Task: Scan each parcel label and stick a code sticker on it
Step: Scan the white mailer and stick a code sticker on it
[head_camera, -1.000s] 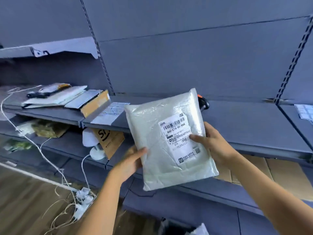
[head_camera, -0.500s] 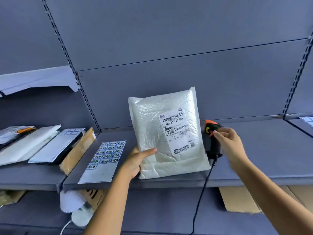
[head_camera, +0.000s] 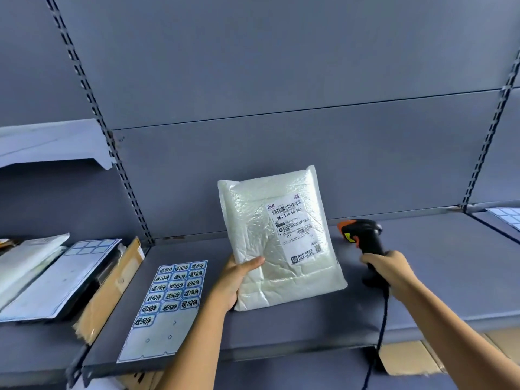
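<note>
Since half a second ago, the right hand (head_camera: 394, 273) has closed round the black handle of the barcode scanner (head_camera: 363, 235). Nearest, left of the left hand (head_camera: 235, 280), a sheet of code stickers (head_camera: 171, 294) lies flat on the grey shelf (head_camera: 436, 277). That hand pinches the lower left edge of a white bubble-mailer parcel (head_camera: 253, 220), thumb across its front, upright between both hands. Its shipping label (head_camera: 298, 229) faces the person; the scanner's orange nose sits just right of it.
</note>
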{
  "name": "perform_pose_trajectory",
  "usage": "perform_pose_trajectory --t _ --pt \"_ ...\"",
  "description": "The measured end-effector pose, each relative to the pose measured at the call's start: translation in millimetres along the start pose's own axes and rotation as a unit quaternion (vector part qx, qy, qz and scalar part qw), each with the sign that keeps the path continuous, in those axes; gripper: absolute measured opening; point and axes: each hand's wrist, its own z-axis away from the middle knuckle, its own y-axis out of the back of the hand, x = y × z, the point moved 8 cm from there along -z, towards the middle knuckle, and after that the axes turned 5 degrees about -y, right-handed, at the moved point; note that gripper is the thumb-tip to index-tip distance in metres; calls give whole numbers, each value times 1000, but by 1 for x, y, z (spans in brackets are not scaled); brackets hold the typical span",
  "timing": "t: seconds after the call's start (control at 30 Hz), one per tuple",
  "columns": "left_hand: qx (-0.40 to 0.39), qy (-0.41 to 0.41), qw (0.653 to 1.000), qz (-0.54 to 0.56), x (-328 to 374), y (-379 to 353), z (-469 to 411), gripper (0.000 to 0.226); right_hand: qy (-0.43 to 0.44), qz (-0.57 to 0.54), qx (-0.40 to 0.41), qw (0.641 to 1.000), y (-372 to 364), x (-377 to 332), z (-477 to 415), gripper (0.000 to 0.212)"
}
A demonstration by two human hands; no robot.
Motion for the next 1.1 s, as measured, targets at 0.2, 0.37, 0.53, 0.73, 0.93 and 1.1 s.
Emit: perform_pose_trajectory --t 0.2,0.37,0.53,0.73,0.93,1.1 --pt "-16 -17 1000 11 -4 -9 -13 23 113 -239 -78 961 -13 -43 56 24" --pt "-44 -29 998 29 -7 -16 -19 44 173 -189 -121 959 -16 -79 101 27" --pt "-53 -46 997 20 -7 -13 -19 44 209 -102 -99 967 -20 -83 117 27" --pt "-53 -57 997 5 -8 -12 -21 40 233 -77 -107 963 -23 -82 125 28" --pt "-54 -62 997 7 -9 -12 -22 39 232 -76 -116 963 -21 -83 126 32" --pt "-51 -62 997 2 -9 -11 -23 53 231 -84 -131 960 -22 -84 130 38"
